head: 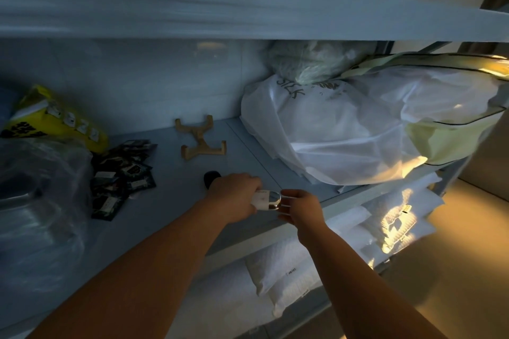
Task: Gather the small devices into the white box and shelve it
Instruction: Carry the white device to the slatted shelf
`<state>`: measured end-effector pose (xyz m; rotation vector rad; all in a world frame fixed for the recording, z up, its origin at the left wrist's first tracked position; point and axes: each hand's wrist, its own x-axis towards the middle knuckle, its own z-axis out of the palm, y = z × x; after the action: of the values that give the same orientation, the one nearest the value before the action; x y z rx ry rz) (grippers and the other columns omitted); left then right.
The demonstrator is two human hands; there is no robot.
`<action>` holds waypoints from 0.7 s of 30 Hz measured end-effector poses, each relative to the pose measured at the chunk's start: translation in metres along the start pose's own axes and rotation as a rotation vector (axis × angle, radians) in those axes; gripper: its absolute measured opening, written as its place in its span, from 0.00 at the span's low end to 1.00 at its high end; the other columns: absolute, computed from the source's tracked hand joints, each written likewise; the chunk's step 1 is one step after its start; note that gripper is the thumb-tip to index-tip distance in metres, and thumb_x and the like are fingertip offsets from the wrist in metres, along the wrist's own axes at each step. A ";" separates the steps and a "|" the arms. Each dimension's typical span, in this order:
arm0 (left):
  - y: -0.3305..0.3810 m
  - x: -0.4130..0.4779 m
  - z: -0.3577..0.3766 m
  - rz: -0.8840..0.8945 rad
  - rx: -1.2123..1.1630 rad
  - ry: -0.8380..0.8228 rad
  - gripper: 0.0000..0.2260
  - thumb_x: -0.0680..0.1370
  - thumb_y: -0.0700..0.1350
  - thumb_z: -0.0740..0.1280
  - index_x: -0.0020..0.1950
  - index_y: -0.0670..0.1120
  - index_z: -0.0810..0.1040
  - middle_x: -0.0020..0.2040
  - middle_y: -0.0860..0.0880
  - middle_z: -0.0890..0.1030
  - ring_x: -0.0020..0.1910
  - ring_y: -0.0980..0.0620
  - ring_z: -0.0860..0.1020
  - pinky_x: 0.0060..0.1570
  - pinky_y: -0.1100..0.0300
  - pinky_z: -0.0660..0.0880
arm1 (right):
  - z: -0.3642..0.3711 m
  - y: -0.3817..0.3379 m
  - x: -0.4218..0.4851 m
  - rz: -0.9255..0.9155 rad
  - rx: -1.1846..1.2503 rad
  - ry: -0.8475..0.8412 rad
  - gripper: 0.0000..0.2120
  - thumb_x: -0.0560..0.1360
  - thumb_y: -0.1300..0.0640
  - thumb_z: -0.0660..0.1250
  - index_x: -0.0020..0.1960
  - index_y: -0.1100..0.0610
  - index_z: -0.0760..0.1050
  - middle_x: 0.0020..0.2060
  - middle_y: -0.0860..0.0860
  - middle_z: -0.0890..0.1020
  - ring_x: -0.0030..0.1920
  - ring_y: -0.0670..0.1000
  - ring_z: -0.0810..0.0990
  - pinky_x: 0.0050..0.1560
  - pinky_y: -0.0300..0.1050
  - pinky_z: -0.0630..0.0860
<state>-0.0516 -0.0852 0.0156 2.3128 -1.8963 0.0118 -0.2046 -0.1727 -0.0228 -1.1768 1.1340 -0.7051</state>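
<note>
My left hand (234, 197) grips a small white device (265, 199) with a shiny silver head, just above the front part of the pale blue shelf (176, 201). From the right, my right hand (300, 208) holds a clear cap at the device's silver end, fingers curled round it. A small black round object (210, 177) stands on the shelf just behind my left hand, partly hidden by it. No white box shows in the head view.
A wooden stand (202, 140) lies at mid-shelf. Several dark sachets (121, 176) sit to the left beside a yellow bag (57, 121) and clear plastic bags (35, 201). Large white bags (344, 129) fill the shelf's right. Folded white bedding (292, 272) lies on the shelf below.
</note>
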 end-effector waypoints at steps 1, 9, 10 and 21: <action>0.004 -0.001 0.000 0.003 -0.002 0.002 0.21 0.73 0.53 0.72 0.65 0.53 0.75 0.59 0.50 0.78 0.56 0.48 0.77 0.45 0.54 0.73 | -0.004 0.001 -0.003 -0.002 0.003 0.003 0.15 0.84 0.68 0.54 0.58 0.62 0.79 0.51 0.61 0.84 0.50 0.59 0.85 0.44 0.47 0.83; 0.049 -0.013 0.003 0.017 0.005 0.044 0.21 0.71 0.55 0.73 0.63 0.56 0.75 0.57 0.53 0.77 0.53 0.50 0.77 0.41 0.56 0.67 | -0.045 0.005 -0.028 0.030 0.092 0.009 0.16 0.82 0.71 0.54 0.55 0.61 0.79 0.51 0.62 0.83 0.51 0.62 0.85 0.50 0.52 0.84; 0.056 -0.015 0.003 0.024 0.009 0.048 0.21 0.71 0.55 0.73 0.62 0.56 0.75 0.57 0.53 0.78 0.53 0.51 0.77 0.40 0.56 0.67 | -0.051 0.006 -0.031 0.035 0.106 0.016 0.16 0.82 0.72 0.53 0.54 0.61 0.79 0.50 0.62 0.83 0.51 0.62 0.85 0.50 0.52 0.84; 0.149 -0.019 0.018 0.086 0.012 0.031 0.20 0.70 0.54 0.73 0.60 0.58 0.75 0.54 0.55 0.78 0.48 0.52 0.76 0.46 0.54 0.77 | -0.136 0.023 -0.064 0.087 0.315 0.144 0.16 0.82 0.68 0.53 0.53 0.61 0.80 0.47 0.62 0.85 0.46 0.59 0.86 0.35 0.45 0.83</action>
<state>-0.2028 -0.0970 0.0120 2.2236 -1.9847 0.0691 -0.3556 -0.1549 -0.0227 -0.8171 1.1376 -0.8764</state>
